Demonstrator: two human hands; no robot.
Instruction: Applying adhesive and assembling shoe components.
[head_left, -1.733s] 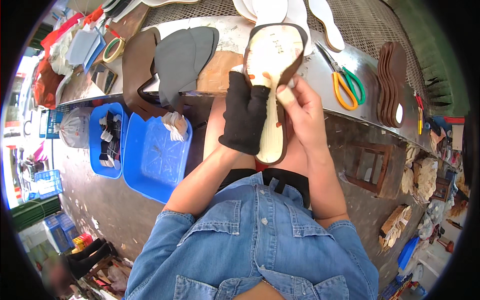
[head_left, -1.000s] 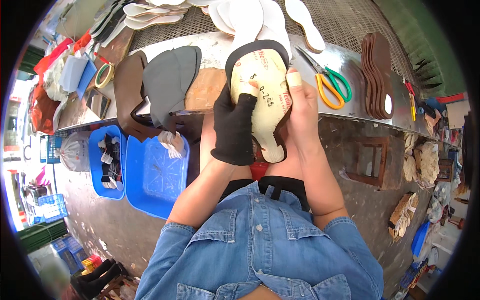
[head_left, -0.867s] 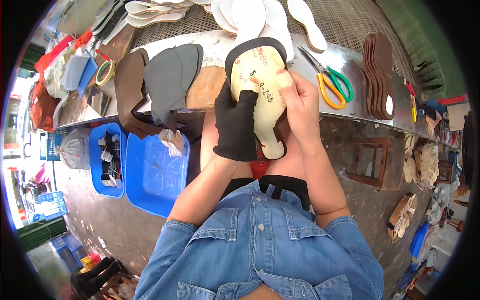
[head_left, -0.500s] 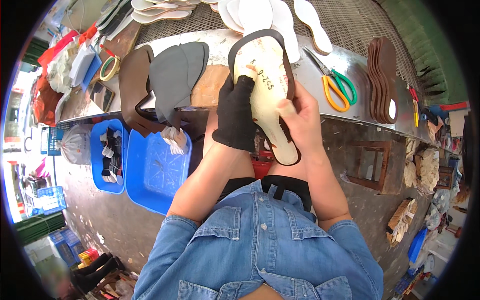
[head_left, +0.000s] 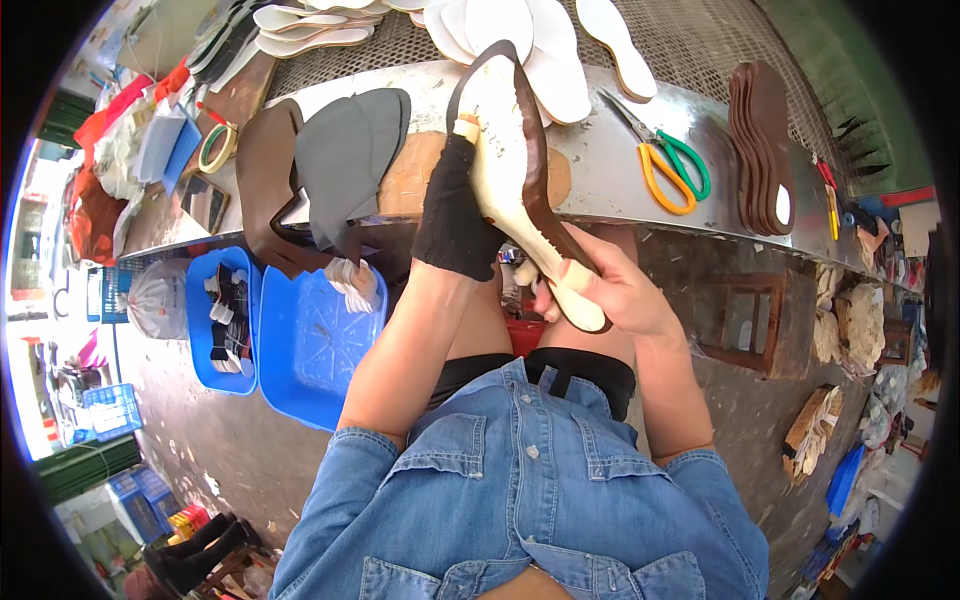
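Observation:
A shoe insole, cream-coloured with a dark brown edge wrapped round its rim, is held tilted above my lap. My left hand, in a black fingerless glove, grips its left side, thumb laid on the cream face near the wide end. Bare, my right hand closes round the narrow heel end, thumb pressing on the edge; its other fingers are partly hidden beneath. Scissors with one orange and one green handle lie on the bench right of the insole. Dark grey cut pieces and brown ones lie to the left.
White insoles lie along the far side of the metal bench. A stack of brown insoles stands at the right. Below the bench's left edge are a large blue bin and a narrower blue basket. A wooden stool is under the right side.
The insole has turned and tilted, showing more of its brown right edge. My right hand has slid down from its middle to the heel end, while my left hand keeps its grip.

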